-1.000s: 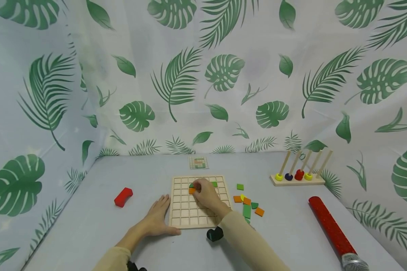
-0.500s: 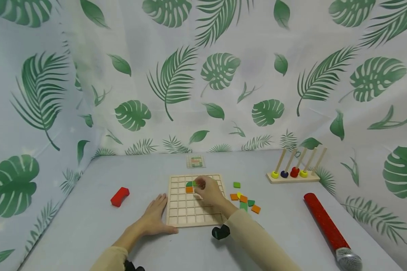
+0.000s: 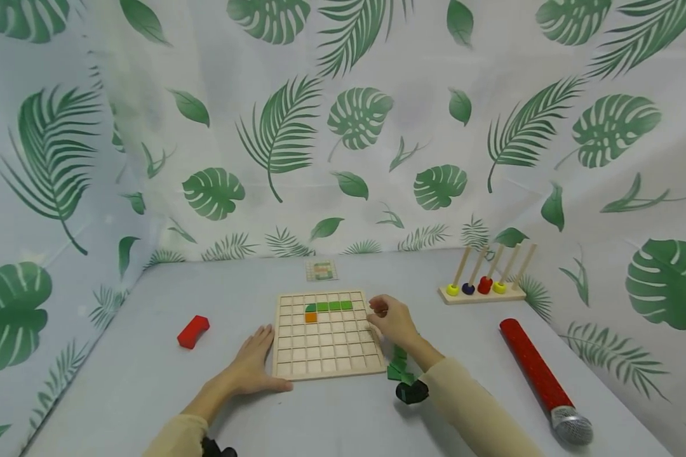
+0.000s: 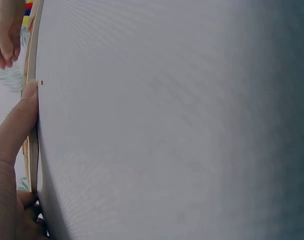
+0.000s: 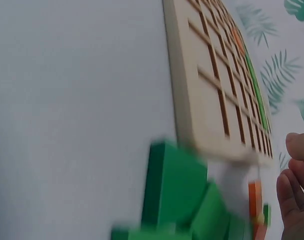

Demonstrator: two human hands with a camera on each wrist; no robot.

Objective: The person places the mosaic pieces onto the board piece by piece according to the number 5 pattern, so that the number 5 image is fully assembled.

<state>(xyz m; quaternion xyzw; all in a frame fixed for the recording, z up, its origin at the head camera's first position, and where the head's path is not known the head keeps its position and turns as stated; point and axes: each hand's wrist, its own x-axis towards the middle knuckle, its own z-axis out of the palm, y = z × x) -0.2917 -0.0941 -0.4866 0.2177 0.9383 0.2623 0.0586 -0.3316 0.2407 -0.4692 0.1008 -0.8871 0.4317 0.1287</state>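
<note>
Flat grid board (image 3: 327,348), green row (image 3: 334,306) lying left-to-right; hands (image 3: 250,366) (image 3: 394,322) either side

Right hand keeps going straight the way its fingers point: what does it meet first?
Likely the gridded wooden board, at its right rim, just ahead of the right hand in the head view. Height is unclear; it might pass over the rim toward the green square tiles.

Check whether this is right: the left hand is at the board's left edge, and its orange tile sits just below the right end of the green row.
Wrong end: the orange tile sits just below the left end of the green row, as the head view shows. The left hand is at the left edge of the board.
</note>
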